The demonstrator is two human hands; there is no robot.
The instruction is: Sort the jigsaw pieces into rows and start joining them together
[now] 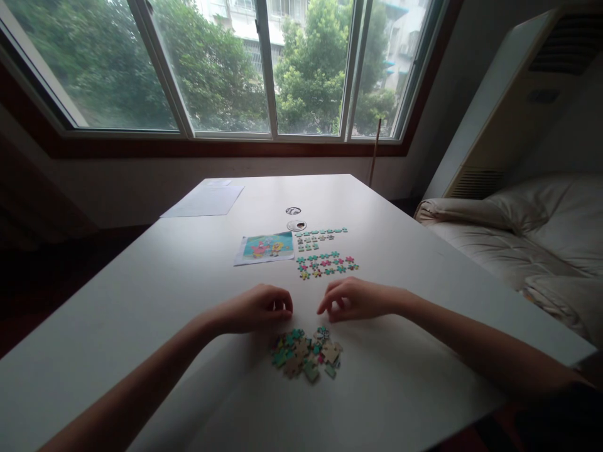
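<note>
The left hand's grip was curled nearly closed, knuckles up, fingers tucked under against the white tabletop; whether a piece lay inside it could not be told. The right hand's grip was looser, the fingers bent with their tips down on the surface and the thumb close to the forefinger, and it too showed nothing clearly held. Both hands lay apart from each other, just beyond a small heap of jigsaw pieces that sat on the near part of the tabletop, between the two forearms and close to the fingertips. Those pieces looked like thin cut card, some face up in teal and pink, some showing their plain backs. They were probably very light, stiff enough to keep their shape but easy to bend at the tabs, and flat enough to be awkward to lift. A fingertip pinch across the edges of one piece, or sliding it free of the heap first, seemed the surest hold. Farther out lay rows of sorted pieces, with a colourful cartoon picture just to their left, two small round objects beyond, and a sheet of paper near the far edge under the window.
</note>
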